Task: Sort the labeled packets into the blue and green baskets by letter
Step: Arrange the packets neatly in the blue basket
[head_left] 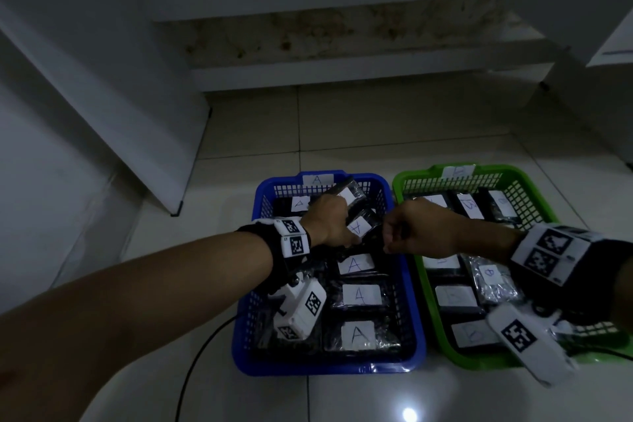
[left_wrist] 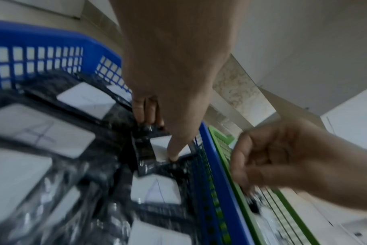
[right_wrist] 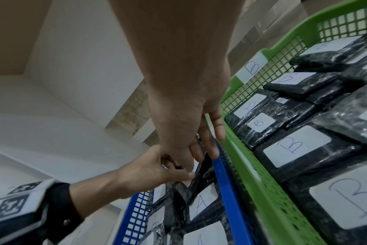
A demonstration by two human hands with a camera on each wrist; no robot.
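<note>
A blue basket (head_left: pixel 325 368) marked A stands on the left and a green basket (head_left: pixel 496 168) marked B on the right. Both hold several black packets with white letter labels. My left hand (head_left: pixel 346 233) reaches into the blue basket and pinches a tilted packet labelled A (head_left: pixel 359 227) between thumb and fingers. The left wrist view shows that pinch on the packet (left_wrist: pixel 143 149) with the left hand (left_wrist: pixel 159 137). My right hand (head_left: pixel 394 236) hovers over the rims between the baskets, fingers loosely curled. In the left wrist view the right hand (left_wrist: pixel 245 157) holds nothing and stays clear of the packet.
Both baskets sit side by side on a pale tiled floor (head_left: pixel 376 134). A white step (head_left: pixel 342 75) runs behind them and a white panel (head_left: pixel 113 106) leans at the left. A black cable (head_left: pixel 195 353) trails by the blue basket's left side.
</note>
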